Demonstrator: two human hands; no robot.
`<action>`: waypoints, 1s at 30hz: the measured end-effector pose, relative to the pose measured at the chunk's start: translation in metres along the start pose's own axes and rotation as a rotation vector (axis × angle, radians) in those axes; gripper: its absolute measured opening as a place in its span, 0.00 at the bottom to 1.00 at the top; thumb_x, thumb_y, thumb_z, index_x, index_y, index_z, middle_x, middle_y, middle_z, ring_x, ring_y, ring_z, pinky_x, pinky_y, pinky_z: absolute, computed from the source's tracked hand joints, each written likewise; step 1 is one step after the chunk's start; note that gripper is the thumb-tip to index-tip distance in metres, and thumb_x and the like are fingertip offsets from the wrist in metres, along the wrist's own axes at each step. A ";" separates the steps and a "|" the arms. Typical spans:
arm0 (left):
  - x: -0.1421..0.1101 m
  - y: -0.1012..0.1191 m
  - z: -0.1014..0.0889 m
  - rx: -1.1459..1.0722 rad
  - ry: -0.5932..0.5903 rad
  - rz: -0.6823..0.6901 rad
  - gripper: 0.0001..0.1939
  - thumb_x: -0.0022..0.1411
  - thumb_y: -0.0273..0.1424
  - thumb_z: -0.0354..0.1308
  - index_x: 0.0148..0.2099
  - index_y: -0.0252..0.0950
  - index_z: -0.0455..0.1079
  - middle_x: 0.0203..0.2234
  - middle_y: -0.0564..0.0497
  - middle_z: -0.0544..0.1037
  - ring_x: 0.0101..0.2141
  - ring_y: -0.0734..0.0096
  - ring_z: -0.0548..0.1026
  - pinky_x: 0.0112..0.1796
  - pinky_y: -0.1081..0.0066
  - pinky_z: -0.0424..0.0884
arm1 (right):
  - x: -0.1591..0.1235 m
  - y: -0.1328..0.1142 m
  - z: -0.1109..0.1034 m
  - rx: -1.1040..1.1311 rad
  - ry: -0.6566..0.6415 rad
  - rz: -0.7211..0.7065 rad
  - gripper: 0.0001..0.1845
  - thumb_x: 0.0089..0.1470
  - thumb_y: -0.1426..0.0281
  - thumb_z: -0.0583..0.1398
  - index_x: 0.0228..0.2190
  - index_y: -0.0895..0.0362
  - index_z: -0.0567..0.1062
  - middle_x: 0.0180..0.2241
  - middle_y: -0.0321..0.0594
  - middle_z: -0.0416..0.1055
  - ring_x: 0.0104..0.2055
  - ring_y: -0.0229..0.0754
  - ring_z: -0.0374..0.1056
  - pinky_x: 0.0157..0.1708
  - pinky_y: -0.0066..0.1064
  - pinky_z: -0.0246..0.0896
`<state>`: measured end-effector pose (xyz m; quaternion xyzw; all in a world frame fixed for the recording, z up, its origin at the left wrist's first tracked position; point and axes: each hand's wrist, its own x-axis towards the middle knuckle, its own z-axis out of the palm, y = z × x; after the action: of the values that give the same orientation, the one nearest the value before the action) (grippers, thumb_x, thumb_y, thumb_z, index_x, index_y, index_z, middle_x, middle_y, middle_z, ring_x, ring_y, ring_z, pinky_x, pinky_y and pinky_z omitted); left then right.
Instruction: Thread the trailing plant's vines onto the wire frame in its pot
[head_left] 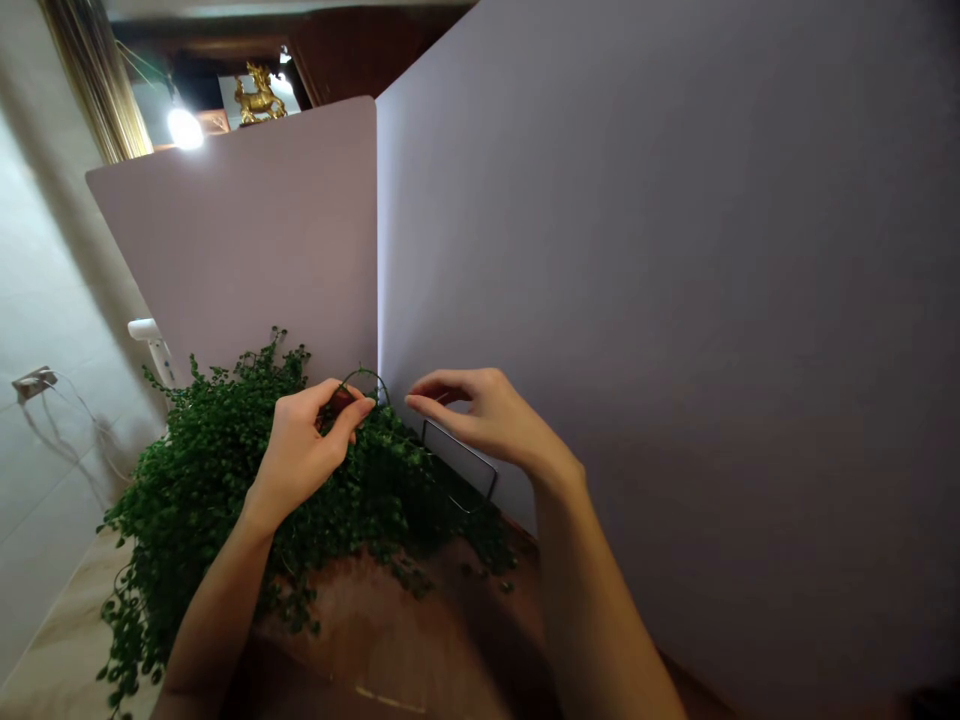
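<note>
A large, bushy trailing plant (217, 460) with small round green leaves spreads over the wooden surface. My left hand (307, 445) is at the plant's upper right, thumb and fingers pinched on a thin green plant stem (367, 370). From those fingers the stem arcs up and over to the right. To the right of the stem is my right hand (484, 415), its fingers bent and the thumb tip brought close to the fingertips. Nothing shows between them, and a small gap separates them from the stem. Below this hand stands a thin dark wire frame (495, 485), partly among the leaves.
Two pale upright panels (292, 230) meet in a corner behind the plant. A lit bulb (185, 128) and a golden animal figurine (260, 95) are beyond the left panel. At left, a white object (146, 330) and a wall socket with cables (35, 383). The wooden surface (390, 630) lies in front.
</note>
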<state>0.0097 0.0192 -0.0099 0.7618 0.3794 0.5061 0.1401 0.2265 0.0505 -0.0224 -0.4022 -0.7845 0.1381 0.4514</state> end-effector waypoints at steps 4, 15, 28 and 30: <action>0.000 0.000 0.000 0.021 -0.009 0.015 0.08 0.64 0.33 0.60 0.33 0.35 0.73 0.20 0.55 0.73 0.23 0.78 0.70 0.26 0.77 0.65 | -0.007 -0.017 -0.002 0.199 -0.126 -0.077 0.12 0.54 0.63 0.63 0.38 0.55 0.80 0.37 0.40 0.80 0.40 0.45 0.76 0.43 0.36 0.71; 0.000 -0.002 0.000 -0.009 -0.004 0.017 0.08 0.64 0.32 0.60 0.33 0.35 0.73 0.21 0.56 0.73 0.23 0.78 0.70 0.26 0.76 0.65 | -0.009 -0.028 0.002 0.185 -0.105 -0.226 0.08 0.54 0.68 0.64 0.36 0.58 0.81 0.32 0.39 0.80 0.33 0.39 0.74 0.36 0.29 0.70; 0.000 -0.002 0.000 -0.002 -0.002 0.037 0.08 0.64 0.33 0.60 0.33 0.35 0.72 0.21 0.56 0.72 0.23 0.78 0.69 0.27 0.76 0.65 | -0.010 -0.028 0.005 0.037 -0.140 -0.222 0.07 0.56 0.71 0.61 0.35 0.57 0.80 0.29 0.35 0.78 0.31 0.36 0.72 0.34 0.27 0.65; 0.000 -0.001 0.000 0.012 -0.007 0.049 0.08 0.64 0.32 0.60 0.33 0.35 0.73 0.21 0.56 0.73 0.23 0.78 0.69 0.27 0.76 0.65 | -0.010 -0.029 0.005 0.008 -0.141 -0.194 0.07 0.55 0.71 0.60 0.35 0.58 0.79 0.29 0.35 0.77 0.31 0.37 0.71 0.35 0.28 0.65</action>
<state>0.0097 0.0200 -0.0102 0.7735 0.3632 0.5044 0.1242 0.2103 0.0253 -0.0140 -0.3118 -0.8488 0.1250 0.4083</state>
